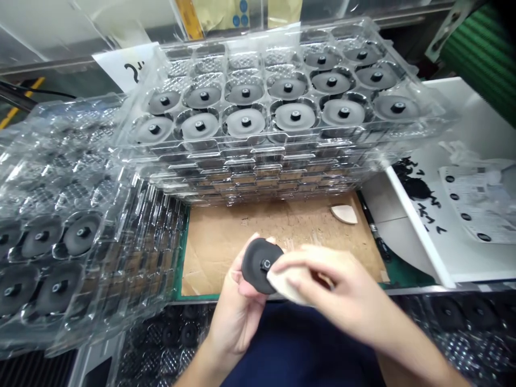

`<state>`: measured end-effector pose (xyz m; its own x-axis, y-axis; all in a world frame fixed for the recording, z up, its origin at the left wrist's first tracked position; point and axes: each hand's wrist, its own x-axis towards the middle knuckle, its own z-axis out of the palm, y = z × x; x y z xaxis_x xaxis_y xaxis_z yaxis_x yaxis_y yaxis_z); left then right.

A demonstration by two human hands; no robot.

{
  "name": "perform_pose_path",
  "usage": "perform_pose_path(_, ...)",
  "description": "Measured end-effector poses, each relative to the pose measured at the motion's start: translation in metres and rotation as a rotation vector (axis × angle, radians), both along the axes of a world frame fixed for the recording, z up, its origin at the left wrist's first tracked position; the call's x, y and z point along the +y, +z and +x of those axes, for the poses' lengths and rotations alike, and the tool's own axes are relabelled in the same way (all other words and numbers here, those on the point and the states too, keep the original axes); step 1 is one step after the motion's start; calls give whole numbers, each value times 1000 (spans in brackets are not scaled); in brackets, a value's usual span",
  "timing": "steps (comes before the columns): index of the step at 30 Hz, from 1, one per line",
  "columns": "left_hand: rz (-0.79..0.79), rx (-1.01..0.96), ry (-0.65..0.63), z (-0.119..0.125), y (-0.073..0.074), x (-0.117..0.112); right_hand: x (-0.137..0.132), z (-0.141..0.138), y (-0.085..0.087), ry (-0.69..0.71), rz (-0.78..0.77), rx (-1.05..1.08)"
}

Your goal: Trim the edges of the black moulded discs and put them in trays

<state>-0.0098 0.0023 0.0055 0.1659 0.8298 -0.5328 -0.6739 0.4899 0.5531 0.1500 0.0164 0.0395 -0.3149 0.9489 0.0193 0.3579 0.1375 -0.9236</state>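
Observation:
A round black disc [253,266] with a raised hub at its centre is held up by its edge in my left hand [237,301], the thumb at the lower rim and fingers behind. My right hand [334,274] pinches a cream-coloured pad [288,287], which looks like felt. The pad's tip meets the disc's face just beside the hub. Both hands are above a brown cardboard sheet [217,231], near its front edge. On that sheet, towards the back right, lies another cream wedge-shaped pad [344,214].
A stack of clear plastic trays [258,145] holding black discs stands behind the cardboard. More trays [116,226] rise at the left. To the right, a white box [419,231] contains small black scraps and a printed label sheet [475,199]. A ribbed green hose [484,54] hangs upper right.

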Motion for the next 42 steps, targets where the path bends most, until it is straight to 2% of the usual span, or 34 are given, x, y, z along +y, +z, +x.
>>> perform_pose_path(3,1,-44,6,-3,-2,2,8,14,-37,-197,-96,-38)
perform_pose_path(5,-21,-97,-5,-5,-3,3,6,19,-72,-230,-95,-113)
perform_pose_path(8,-49,-128,2,-7,-6,4,-12,17,-121,-266,-78,-214)
perform_pose_path(10,-55,-136,6,-8,-8,5,-28,13,-142,-354,-48,-292)
perform_pose_path(12,-66,-135,7,-9,-10,6,-42,8,-152,-409,-14,-348)
perform_pose_path(16,-91,-113,29,-8,-13,8,-52,0,-156,-391,29,-407)
perform_pose_path(22,-101,-155,50,-7,-12,6,-23,0,-162,-415,46,-426)
perform_pose_path(25,-96,-166,43,-9,-11,3,-2,8,-156,-390,47,-349)
perform_pose_path(27,-86,-170,29,-11,-11,2,8,13,-140,-382,37,-287)
perform_pose_path(29,-65,-174,3,-12,-12,2,10,14,-113,-379,31,-231)
perform_pose_path(32,-21,-180,-54,-12,-13,2,2,8,-63,-354,86,-165)
perform_pose_path(35,7,-168,-98,-11,-12,0,-13,-4,-26,-245,310,-139)
perform_pose_path(36,8,-158,-113,-10,-11,-1,-16,-7,-19,-202,347,-138)
perform_pose_path(38,-1,-130,-139,-10,-9,-3,-19,-10,-12,-129,307,-137)
perform_pose_path(40,-3,-106,-147,-9,-7,-4,-14,-9,-11,-99,251,-140)
perform_pose_path(42,14,-87,-149,-7,-6,-3,-7,-9,-13,-126,296,-140)
